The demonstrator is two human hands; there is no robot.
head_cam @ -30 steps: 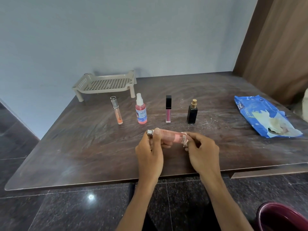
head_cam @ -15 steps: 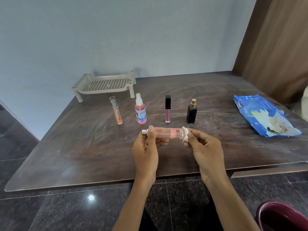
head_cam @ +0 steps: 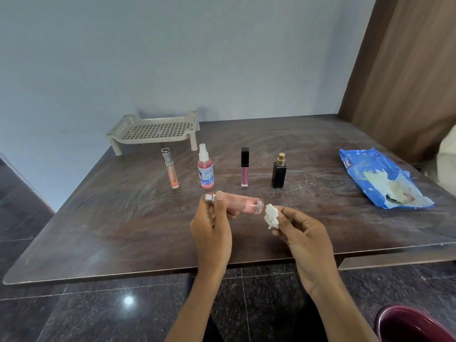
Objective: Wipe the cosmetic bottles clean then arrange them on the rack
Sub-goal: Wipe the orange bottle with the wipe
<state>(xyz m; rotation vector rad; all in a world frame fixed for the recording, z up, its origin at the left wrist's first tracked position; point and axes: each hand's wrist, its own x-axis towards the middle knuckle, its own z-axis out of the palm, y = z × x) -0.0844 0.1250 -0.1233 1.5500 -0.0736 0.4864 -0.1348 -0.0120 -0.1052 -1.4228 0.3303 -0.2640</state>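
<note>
Left hand (head_cam: 212, 233) grips pink bottle (head_cam: 243, 203); right hand (head_cam: 306, 239) pinches wipe (head_cam: 271, 215); bottle label unreadable.

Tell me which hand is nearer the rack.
Left. The left hand, holding the pink bottle, is in front of the rack; the right hand, pinching a tissue, is farther right.

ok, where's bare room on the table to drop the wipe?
Bare table left of the left hand, this side of the orange tube. Also between the black bottle and the blue pack. Crowded: the bottle row before the rack.
</note>
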